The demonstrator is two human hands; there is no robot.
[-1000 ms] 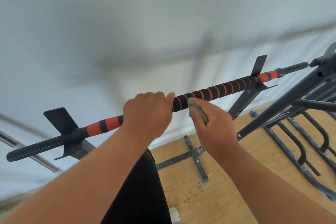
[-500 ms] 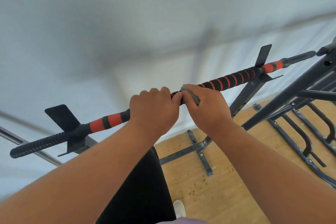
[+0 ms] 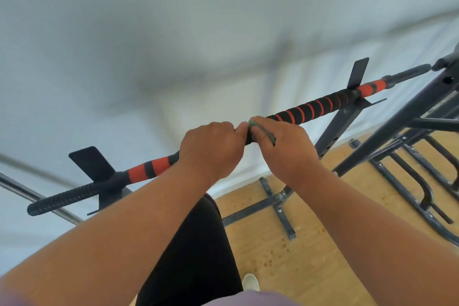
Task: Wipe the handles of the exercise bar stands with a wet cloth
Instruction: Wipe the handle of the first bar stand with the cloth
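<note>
A black bar with red foam bands (image 3: pixel 310 110) runs from lower left to upper right, resting on two dark stand brackets. My left hand (image 3: pixel 211 150) grips the bar near its middle. Right beside it, touching it, my right hand (image 3: pixel 285 148) wraps round the bar with a grey-green cloth (image 3: pixel 263 131) pressed between palm and foam. Only a folded edge of the cloth shows above my thumb.
The left bracket plate (image 3: pixel 92 163) and right bracket plate (image 3: pixel 357 72) stick up from the bar. A stand foot (image 3: pixel 278 202) sits on the wooden floor below. More dark metal frames (image 3: pixel 409 131) crowd the right side. A white wall lies behind.
My right hand closed over the bar with the cloth and slid left until it met my left hand. The view shifted slightly; my left hand kept its grip.
</note>
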